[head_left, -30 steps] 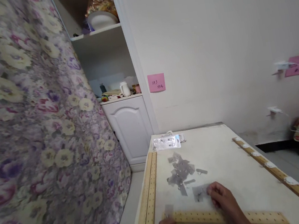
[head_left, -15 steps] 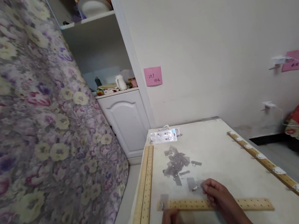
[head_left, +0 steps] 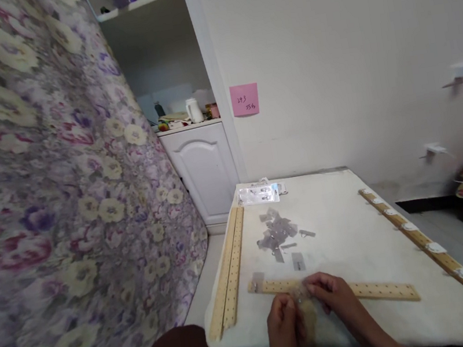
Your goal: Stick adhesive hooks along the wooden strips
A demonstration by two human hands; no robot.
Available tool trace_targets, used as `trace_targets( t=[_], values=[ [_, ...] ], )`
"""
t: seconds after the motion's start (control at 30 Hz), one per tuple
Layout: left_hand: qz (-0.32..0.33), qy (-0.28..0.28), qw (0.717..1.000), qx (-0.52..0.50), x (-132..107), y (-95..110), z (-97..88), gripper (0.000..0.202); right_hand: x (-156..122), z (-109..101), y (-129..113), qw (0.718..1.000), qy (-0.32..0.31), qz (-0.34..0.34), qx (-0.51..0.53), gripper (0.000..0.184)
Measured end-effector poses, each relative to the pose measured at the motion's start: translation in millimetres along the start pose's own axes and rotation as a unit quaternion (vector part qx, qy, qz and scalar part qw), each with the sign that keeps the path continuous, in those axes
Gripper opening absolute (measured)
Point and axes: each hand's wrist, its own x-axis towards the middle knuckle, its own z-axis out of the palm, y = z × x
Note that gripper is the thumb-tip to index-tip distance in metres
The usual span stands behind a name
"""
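Note:
My left hand (head_left: pixel 284 323) and my right hand (head_left: pixel 334 297) meet at the near edge of the white table (head_left: pixel 354 224), fingers pinched together over a small clear packet (head_left: pixel 304 298). The packet lies on a perforated wooden strip (head_left: pixel 377 290) that runs across the table in front of me. Another small packet (head_left: pixel 298 261) sits just beyond the strip, and a loose pile of several more packets (head_left: pixel 278 232) lies further back. One packet (head_left: pixel 256 282) rests at the strip's left end.
Two wooden strips (head_left: pixel 229 268) lie along the table's left edge. A strip with white tags (head_left: pixel 422 240) runs along the right side. A clear blister pack (head_left: pixel 258 194) sits at the far edge. A flowered mattress (head_left: pixel 42 197) leans at left; a white cabinet (head_left: pixel 206 166) stands behind.
My right hand took a packet from just beyond the strip and drew it back to the strip. My left hand came in to meet it. The view tilted downward.

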Motion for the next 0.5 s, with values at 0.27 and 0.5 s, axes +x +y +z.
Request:
trace_targets(
  t=[0.27,0.5],
  values=[
    [-0.039,0.0,0.999,0.014,-5.8,1.0,-0.2,0.029,2.8,1.9,4.4,1.0,0.01,-0.004,-0.024,0.022],
    [-0.054,0.016,0.998,0.0,-2.9,-2.0,-8.5,0.028,11.7,7.8,0.3,0.995,-0.015,-0.02,-0.097,0.021]
  ],
)
